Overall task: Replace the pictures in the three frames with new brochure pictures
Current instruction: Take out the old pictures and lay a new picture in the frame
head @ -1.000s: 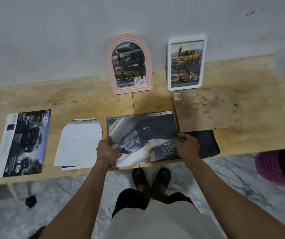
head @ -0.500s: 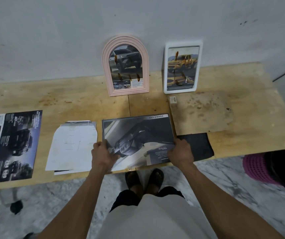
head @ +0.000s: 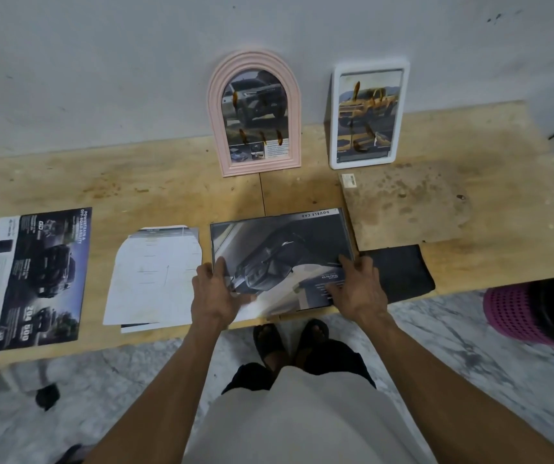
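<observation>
Now both hands grip the brochure (head: 279, 259), left hand (head: 213, 293) at its left edge, right hand (head: 359, 286) at its right. Likely next: fitting a page into the third frame, which I cannot make out.

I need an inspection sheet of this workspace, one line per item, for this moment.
Surface: wooden table, stained.
Job's things: pink arched frame and white frame lean on the wall; car brochure at the front edge.
Clutter: dark poster, white sheets, brown board, black sheet.
Hands: left hand and right hand hold the brochure.
Cables: nothing seen.
Surroundings: grey wall, marble floor, pink basket.
</observation>
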`<state>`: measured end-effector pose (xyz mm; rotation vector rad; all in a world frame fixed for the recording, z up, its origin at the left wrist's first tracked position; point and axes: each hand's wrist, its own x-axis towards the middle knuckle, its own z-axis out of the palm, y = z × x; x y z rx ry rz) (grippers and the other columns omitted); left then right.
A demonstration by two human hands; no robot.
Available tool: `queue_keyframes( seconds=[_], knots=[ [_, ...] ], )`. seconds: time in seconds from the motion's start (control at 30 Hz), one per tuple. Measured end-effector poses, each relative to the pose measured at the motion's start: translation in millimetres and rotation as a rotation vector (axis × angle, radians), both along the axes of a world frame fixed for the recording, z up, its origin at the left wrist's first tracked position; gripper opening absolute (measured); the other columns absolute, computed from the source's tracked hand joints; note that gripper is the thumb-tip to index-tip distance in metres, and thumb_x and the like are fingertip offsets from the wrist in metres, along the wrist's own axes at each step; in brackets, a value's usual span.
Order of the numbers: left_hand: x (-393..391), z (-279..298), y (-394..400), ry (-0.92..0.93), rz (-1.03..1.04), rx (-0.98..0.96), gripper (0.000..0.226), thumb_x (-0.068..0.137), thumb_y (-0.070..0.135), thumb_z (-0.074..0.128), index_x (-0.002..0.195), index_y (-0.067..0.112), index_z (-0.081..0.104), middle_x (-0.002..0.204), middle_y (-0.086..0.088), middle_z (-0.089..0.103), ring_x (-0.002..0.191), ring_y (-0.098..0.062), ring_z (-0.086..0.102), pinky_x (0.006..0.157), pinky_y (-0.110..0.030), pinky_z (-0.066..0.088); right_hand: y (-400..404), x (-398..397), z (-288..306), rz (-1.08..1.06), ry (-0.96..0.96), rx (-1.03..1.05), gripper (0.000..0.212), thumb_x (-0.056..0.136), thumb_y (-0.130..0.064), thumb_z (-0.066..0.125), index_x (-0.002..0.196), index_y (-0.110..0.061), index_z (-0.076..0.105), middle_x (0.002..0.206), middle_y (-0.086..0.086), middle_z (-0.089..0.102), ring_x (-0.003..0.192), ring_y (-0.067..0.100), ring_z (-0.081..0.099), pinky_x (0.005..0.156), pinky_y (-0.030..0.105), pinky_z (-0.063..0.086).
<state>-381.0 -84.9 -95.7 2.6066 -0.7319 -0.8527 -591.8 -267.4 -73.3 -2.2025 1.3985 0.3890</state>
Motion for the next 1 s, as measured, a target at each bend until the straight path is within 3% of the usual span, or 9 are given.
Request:
queue_keyframes(
  seconds=[0.1, 0.3, 0.47, 0.73, 0.87, 1.0],
  knots=[
    [2.1, 0.9, 1.2, 0.046, -0.063, 0.044, 0.116, 0.055, 0.048, 0.093, 0.146, 0.020, 0.027, 0.143, -0.008, 0.024, 0.128, -0.033, 0.032, 0.104, -0.046, 0.046, -0.6, 2.3, 2.5, 0.013, 0.008, 0.009, 0.077, 0.085, -0.049, 0.068, 0.147, -0.027, 0.028, 0.138, 0.007, 0.024, 0.127, 0.029, 0.032, 0.091, 0.047, 0.049],
    [2.7, 1.9, -3.1, -0.012, -0.085, 0.046, 0.115, 0.059, 0.046, 0.092, 0.148, 0.020, 0.024, 0.146, -0.010, 0.024, 0.130, -0.034, 0.032, 0.104, -0.045, 0.045, -1.2, 7.8, 1.5, -0.007, 0.038, -0.008, 0.074, 0.085, -0.049, 0.069, 0.144, -0.028, 0.029, 0.135, 0.006, 0.024, 0.124, 0.028, 0.034, 0.087, 0.046, 0.050],
    [7.5, 3.9, 0.5, 0.024, -0.156, 0.076, 0.131, 0.054, 0.052, 0.093, 0.154, 0.020, 0.014, 0.150, -0.008, 0.015, 0.134, -0.036, 0.026, 0.110, -0.048, 0.040, -2.2, 8.5, 0.6, -0.006, 0.030, -0.004, 0.078, 0.084, -0.051, 0.068, 0.146, -0.027, 0.027, 0.135, 0.006, 0.024, 0.124, 0.029, 0.034, 0.087, 0.046, 0.050],
    [7.6, 7.1, 0.8, 0.026, -0.129, 0.044, 0.121, 0.061, 0.055, 0.088, 0.154, 0.020, 0.018, 0.152, -0.009, 0.016, 0.135, -0.036, 0.028, 0.110, -0.047, 0.040, -7.9, 3.9, -3.9, 0.111, 0.040, -0.026, 0.092, 0.076, -0.063, 0.068, 0.149, -0.028, 0.024, 0.149, 0.005, 0.016, 0.131, 0.029, 0.026, 0.091, 0.051, 0.051],
    [6.0, 10.4, -0.5, -0.012, -0.111, 0.029, 0.103, 0.071, 0.048, 0.085, 0.150, 0.019, 0.025, 0.150, -0.012, 0.022, 0.132, -0.038, 0.034, 0.106, -0.045, 0.043, -7.0, 6.8, -7.2, 0.203, 0.040, -0.039, 0.084, 0.081, -0.057, 0.063, 0.151, -0.032, 0.023, 0.158, -0.001, 0.007, 0.137, 0.030, 0.016, 0.097, 0.053, 0.047],
    [5.9, 12.1, -2.6, -0.012, -0.110, 0.043, 0.100, 0.069, 0.046, 0.087, 0.146, 0.019, 0.029, 0.148, -0.013, 0.024, 0.130, -0.039, 0.036, 0.104, -0.045, 0.044, -6.0, 12.5, -7.9, 0.180, 0.061, 0.011, 0.081, 0.084, -0.049, 0.063, 0.152, -0.031, 0.021, 0.158, -0.002, 0.006, 0.138, 0.030, 0.011, 0.101, 0.051, 0.045]
  ],
)
